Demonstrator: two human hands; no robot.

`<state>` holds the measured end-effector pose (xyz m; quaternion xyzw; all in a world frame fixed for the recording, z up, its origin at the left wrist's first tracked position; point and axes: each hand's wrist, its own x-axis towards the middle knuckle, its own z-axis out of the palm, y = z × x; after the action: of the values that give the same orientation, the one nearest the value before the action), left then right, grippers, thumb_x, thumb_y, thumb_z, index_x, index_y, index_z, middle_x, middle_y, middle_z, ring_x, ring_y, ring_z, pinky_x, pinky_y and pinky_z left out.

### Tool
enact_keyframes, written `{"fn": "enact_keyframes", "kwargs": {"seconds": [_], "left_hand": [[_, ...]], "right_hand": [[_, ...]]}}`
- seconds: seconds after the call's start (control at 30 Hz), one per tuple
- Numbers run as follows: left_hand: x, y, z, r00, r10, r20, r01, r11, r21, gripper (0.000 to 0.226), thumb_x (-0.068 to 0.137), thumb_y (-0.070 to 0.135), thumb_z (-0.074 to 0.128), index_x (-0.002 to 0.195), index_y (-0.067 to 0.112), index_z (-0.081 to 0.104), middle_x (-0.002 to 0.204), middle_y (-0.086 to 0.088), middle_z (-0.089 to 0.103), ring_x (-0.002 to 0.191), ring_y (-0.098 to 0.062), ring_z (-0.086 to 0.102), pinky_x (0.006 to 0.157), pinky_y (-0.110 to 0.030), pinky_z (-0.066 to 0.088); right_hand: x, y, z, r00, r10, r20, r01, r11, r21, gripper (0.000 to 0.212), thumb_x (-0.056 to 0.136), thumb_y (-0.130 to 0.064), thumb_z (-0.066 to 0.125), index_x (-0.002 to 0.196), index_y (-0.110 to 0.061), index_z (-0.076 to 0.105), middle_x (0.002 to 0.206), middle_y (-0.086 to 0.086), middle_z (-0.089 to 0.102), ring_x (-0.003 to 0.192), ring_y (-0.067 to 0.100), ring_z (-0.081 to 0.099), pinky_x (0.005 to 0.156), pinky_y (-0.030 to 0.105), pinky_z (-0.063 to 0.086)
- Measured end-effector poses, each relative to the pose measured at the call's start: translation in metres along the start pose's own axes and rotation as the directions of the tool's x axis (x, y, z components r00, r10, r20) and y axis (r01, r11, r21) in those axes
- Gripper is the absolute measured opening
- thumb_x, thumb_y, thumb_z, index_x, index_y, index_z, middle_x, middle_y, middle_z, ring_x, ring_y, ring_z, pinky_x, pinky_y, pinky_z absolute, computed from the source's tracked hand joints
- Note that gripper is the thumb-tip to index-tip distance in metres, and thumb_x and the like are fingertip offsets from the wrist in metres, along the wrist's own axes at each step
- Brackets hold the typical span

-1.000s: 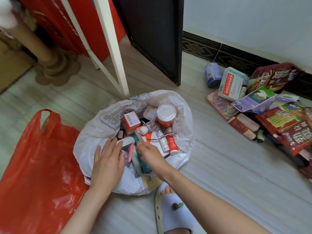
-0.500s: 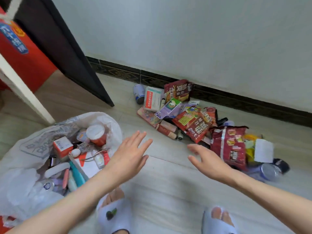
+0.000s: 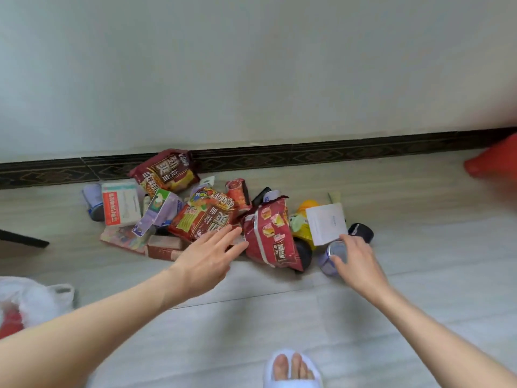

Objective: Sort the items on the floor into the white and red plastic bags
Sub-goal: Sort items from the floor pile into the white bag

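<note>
A pile of items lies on the floor against the wall: a red noodle packet [image 3: 201, 219], a dark red packet [image 3: 165, 169], a red snack packet [image 3: 271, 236], a white box with a red label [image 3: 120, 205] and a purple box [image 3: 159, 211]. My left hand [image 3: 207, 256] hovers with straight fingers over the pile's front edge, near the noodle packet. My right hand [image 3: 359, 264] curls around a silver-and-purple can [image 3: 331, 259] lying at the pile's right end. The white bag [image 3: 33, 298] shows at the lower left. A red bag [image 3: 492, 163] is at the right edge.
A white paper card [image 3: 326, 222], a yellow item [image 3: 306, 208] and a black round item [image 3: 361, 232] lie beside the can. Another can [image 3: 93, 203] lies at the pile's left end. A dark skirting board [image 3: 335, 152] runs along the wall. My slippered foot [image 3: 292, 368] is at the bottom.
My view swung right from the white bag to the pile. Both hands left the bag and reached forward; the right hand came down onto the can.
</note>
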<state>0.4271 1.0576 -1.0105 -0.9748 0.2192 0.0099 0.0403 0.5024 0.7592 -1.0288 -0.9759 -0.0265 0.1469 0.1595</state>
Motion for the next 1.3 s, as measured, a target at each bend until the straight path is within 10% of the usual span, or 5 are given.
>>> {"fn": "enact_keyframes", "kwargs": {"seconds": [0.47,0.7,0.97,1.1,1.3], "left_hand": [[0.128,0.011,0.038,0.999,0.018,0.037,-0.016,0.999,-0.052,0.044,0.093,0.018,0.048,0.135,0.022,0.039,0.155,-0.005,0.013,0.143,-0.026,0.002,0.114,-0.045,0.007],[0.125,0.008,0.025,0.987,0.121,-0.107,-0.120,0.993,0.018,0.013,0.058,0.011,0.079,0.070,0.014,0.073,0.112,-0.007,0.066,0.120,-0.034,0.051,0.095,-0.052,0.043],[0.071,-0.005,-0.038,0.950,0.137,-0.280,-0.136,0.990,0.024,0.011,0.067,0.007,0.071,0.077,0.009,0.067,0.092,-0.008,0.070,0.119,-0.031,0.053,0.104,-0.055,0.033],[0.023,-0.027,-0.086,0.948,0.099,-0.301,-0.095,0.995,0.026,0.019,0.066,-0.001,0.068,0.073,0.011,0.056,0.067,-0.004,0.060,0.075,-0.025,0.062,0.102,-0.046,0.038],[-0.092,-0.073,-0.125,0.955,-0.221,-0.200,0.192,0.969,-0.153,0.007,0.085,0.005,0.055,0.080,0.008,0.051,0.072,-0.008,0.056,0.065,-0.030,0.055,0.063,-0.034,0.039]], "right_hand": [[0.042,0.017,0.037,0.990,0.102,0.099,-0.093,0.991,-0.091,0.076,0.078,-0.029,0.067,0.137,-0.004,0.027,0.138,0.018,0.034,0.126,0.035,0.034,0.106,0.037,0.027],[0.015,0.007,0.035,0.994,0.104,0.044,-0.104,0.995,-0.011,0.078,0.077,-0.026,0.065,0.140,-0.002,0.026,0.134,0.021,0.038,0.125,0.036,0.033,0.106,0.035,0.025],[-0.040,-0.036,-0.001,0.999,-0.012,-0.050,0.015,0.998,0.058,0.075,0.074,-0.038,0.062,0.138,-0.008,0.036,0.123,0.014,0.048,0.119,0.030,0.041,0.098,0.029,0.031],[-0.057,-0.082,-0.034,0.984,-0.137,-0.111,0.152,0.979,0.134,0.070,0.073,-0.036,0.066,0.133,-0.011,0.040,0.124,0.007,0.050,0.122,0.023,0.041,0.099,0.027,0.030],[-0.087,-0.184,-0.061,0.899,-0.431,-0.077,0.436,0.899,0.048,0.060,0.075,-0.034,0.066,0.127,-0.013,0.044,0.119,0.008,0.051,0.116,0.025,0.043,0.096,0.031,0.033]]}}
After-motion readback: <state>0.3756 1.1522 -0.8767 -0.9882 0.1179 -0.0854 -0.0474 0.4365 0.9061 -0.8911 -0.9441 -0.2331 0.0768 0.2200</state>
